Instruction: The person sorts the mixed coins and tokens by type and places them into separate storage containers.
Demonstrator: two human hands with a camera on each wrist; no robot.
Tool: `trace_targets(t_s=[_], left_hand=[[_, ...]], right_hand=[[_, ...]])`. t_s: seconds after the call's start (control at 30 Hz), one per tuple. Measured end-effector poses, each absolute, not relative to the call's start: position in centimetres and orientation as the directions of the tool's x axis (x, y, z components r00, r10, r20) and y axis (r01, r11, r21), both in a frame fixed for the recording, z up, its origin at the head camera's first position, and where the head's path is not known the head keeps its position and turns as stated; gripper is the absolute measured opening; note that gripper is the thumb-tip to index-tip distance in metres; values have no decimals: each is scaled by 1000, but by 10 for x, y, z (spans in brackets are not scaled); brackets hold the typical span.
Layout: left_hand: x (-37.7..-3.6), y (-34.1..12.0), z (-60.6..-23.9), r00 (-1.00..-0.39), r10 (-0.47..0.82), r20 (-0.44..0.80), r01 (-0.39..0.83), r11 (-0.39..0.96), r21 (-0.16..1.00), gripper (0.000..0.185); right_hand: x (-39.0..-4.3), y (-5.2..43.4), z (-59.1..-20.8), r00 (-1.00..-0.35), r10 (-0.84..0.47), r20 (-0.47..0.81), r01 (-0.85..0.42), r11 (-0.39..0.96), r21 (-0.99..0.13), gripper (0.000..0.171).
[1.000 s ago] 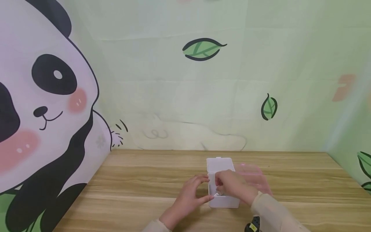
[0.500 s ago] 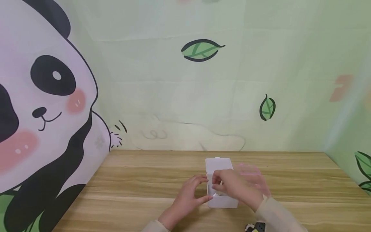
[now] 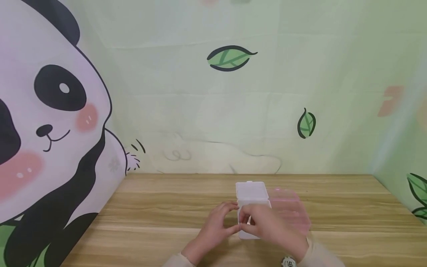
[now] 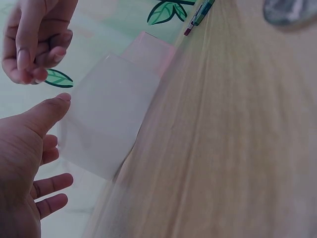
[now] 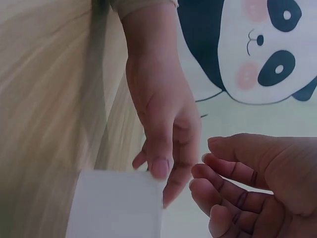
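A white plastic box (image 3: 248, 235) lies on the wooden table with its lid (image 3: 251, 190) flipped back. My left hand (image 3: 217, 223) is at the box's left side, its thumb touching the near edge and its fingers extended loosely in the left wrist view. My right hand (image 3: 263, 222) is above the box with fingers bent and hides most of the inside. A small whitish bit shows in the gap below its fingers in the head view; whether it touches the fingers is unclear. In the right wrist view my right hand (image 5: 247, 183) shows nothing between thumb and fingers.
To the right of the white box lies a pink see-through case (image 3: 295, 213). A round black-and-white piece (image 3: 288, 261) sits at the front edge, by my right sleeve. A slim green item with a red tip (image 4: 198, 17) shows in the left wrist view. Printed cloth walls surround the table.
My right hand has come nearer and lower over the white box, covering the shiny things visible inside before. The left hand has stayed at the box's side.
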State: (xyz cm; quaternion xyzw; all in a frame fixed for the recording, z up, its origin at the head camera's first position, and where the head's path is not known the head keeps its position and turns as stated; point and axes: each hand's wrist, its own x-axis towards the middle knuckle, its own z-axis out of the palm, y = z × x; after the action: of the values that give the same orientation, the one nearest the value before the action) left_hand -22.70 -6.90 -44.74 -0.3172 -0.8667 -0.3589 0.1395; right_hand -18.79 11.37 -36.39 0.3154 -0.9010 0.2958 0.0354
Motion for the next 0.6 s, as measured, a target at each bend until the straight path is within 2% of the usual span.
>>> trace_targets(t_s=[0.2, 0.47, 0.6], left_hand=[[-228, -69, -449, -731, 451, 512, 680, 538, 497, 44], [-226, -69, -447, -790, 444, 424, 614, 568, 548, 47], [-226, -69, -447, -793, 438, 423, 609, 559, 563, 47]], right_hand=[[-176, 108, -368, -774, -576, 264, -625, 630, -461, 11], [-161, 102, -373, -737, -636, 227, -657, 596, -462, 6], [-157, 99, -378, -720, -671, 179, -665, 593, -454, 7]])
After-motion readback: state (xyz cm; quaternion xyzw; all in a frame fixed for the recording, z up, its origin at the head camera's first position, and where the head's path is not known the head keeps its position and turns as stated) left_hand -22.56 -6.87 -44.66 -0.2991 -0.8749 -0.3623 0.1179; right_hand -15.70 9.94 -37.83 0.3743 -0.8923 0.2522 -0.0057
